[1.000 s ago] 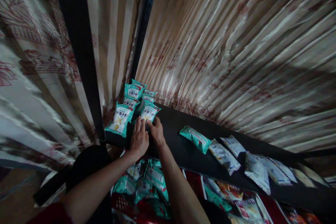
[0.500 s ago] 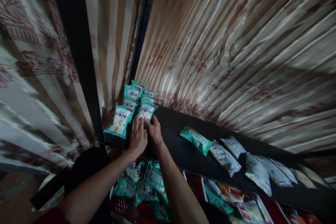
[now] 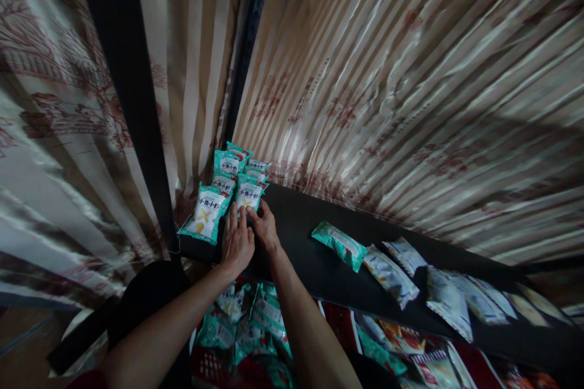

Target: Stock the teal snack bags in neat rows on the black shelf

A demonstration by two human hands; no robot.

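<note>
Two rows of teal and white snack bags (image 3: 204,211) lean upright on the left end of a black shelf (image 3: 292,219). My left hand (image 3: 238,240) rests its stretched fingers against the lower front of the foremost bag in the right row, the snack bag (image 3: 249,193). At that bag's lower right edge, my right hand (image 3: 265,225) grips with thumb and fingers, partly hiding the bottom. A single teal bag (image 3: 340,245) lies on its side farther right on the shelf.
White and blue packets (image 3: 449,301) lie along the right part of the shelf. Below it, a red basket (image 3: 207,368) holds several teal bags, with more packets (image 3: 433,368) to its right. A black post (image 3: 123,73) stands at left; printed curtains (image 3: 365,73) hang behind.
The snack bag between my hands has shifted slightly left, toward the left row, and both hands moved with it. The view has shifted a little as well.
</note>
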